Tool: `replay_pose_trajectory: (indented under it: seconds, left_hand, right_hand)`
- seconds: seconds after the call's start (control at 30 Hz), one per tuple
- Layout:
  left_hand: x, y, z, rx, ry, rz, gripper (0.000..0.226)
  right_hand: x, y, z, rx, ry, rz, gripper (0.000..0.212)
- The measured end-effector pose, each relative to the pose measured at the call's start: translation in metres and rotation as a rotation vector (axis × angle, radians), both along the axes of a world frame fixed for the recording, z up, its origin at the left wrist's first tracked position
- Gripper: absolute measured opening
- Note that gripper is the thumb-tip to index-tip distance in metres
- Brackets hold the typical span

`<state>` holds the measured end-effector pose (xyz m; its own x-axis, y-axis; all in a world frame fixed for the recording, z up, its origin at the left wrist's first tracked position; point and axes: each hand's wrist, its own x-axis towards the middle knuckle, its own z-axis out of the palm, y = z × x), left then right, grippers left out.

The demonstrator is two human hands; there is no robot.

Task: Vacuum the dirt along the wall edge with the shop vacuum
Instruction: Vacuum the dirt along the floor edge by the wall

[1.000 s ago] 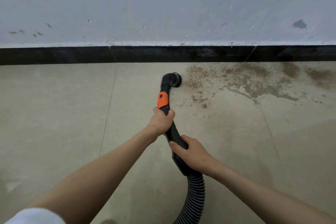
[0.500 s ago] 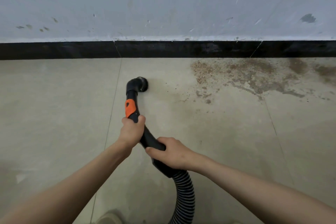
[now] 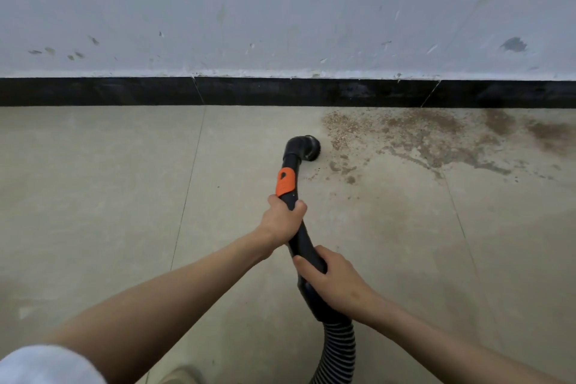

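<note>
A black vacuum wand with an orange band points toward the wall. Its round brush nozzle sits on the floor at the left edge of a brown dirt patch that spreads along the black baseboard. My left hand grips the wand just below the orange band. My right hand grips the wand lower down, above the ribbed hose that runs off the bottom of the frame.
Beige floor tiles with thin grout lines stretch left of the nozzle. A scuffed pale wall rises above the baseboard. A shoe tip and a white sleeve show at the bottom.
The nozzle swung left away from the dirt half a second ago, and has now come back right to the dirt's left edge. Both hands kept their grip.
</note>
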<state>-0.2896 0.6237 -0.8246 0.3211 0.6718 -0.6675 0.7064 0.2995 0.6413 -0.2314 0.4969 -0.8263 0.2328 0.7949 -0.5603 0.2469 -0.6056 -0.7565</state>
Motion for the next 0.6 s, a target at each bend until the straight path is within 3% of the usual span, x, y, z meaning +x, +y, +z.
replay_pose_trajectory:
  seconds: [0.23, 0.6]
  left_hand:
    - [-0.009, 0.012, -0.003, 0.028, -0.006, 0.078, 0.045]
    - [-0.005, 0.121, -0.008, 0.09, -0.042, 0.36, 0.05]
  right_hand:
    - [0.001, 0.02, 0.004, -0.018, 0.026, 0.068, 0.026]
    - [0.032, 0.143, -0.006, 0.027, 0.036, 0.22, 0.03]
